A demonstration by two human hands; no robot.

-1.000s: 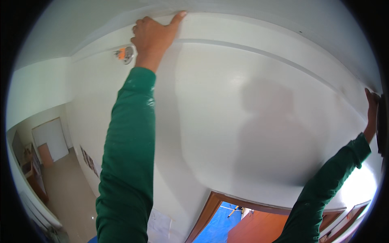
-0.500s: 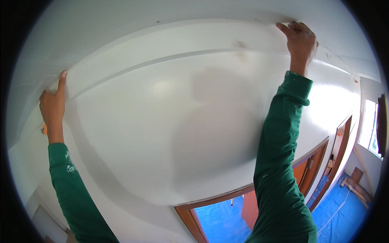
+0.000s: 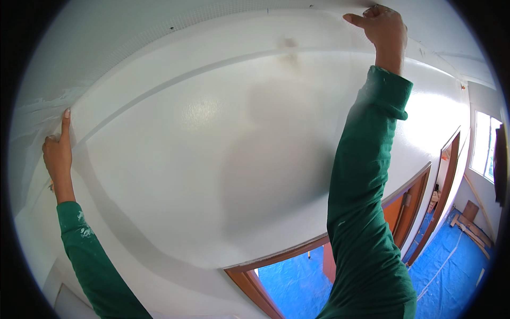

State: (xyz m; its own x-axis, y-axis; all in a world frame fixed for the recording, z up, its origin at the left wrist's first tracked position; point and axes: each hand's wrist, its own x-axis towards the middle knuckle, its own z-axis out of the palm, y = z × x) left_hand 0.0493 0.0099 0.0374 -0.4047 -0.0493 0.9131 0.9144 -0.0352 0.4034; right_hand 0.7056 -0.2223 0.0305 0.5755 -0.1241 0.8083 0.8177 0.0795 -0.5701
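A long white perforated strip, like a corner bead [image 3: 196, 19], runs along the line where the white wall [image 3: 175, 138] meets the ceiling. My left hand [image 3: 58, 154] is raised to its left end, thumb pointing up along the corner, fingers curled round the edge. At the right end my right hand [image 3: 385, 33] reaches up, its thumb stretched sideways and its fingertips pressed to the ceiling edge, partly hidden. White smears mark my left green sleeve [image 3: 82, 234].
Below is a door opening with a brown wooden frame [image 3: 249, 279], with another doorway [image 3: 451, 170] farther right. Blue sheeting [image 3: 435, 266] covers the floor, with wood pieces [image 3: 473, 231] on it. A window [image 3: 483, 143] is at far right.
The view has tilted and shifted slightly. My left hand sits lower and farther left in the picture, my right hand higher. More of the strip's perforations show.
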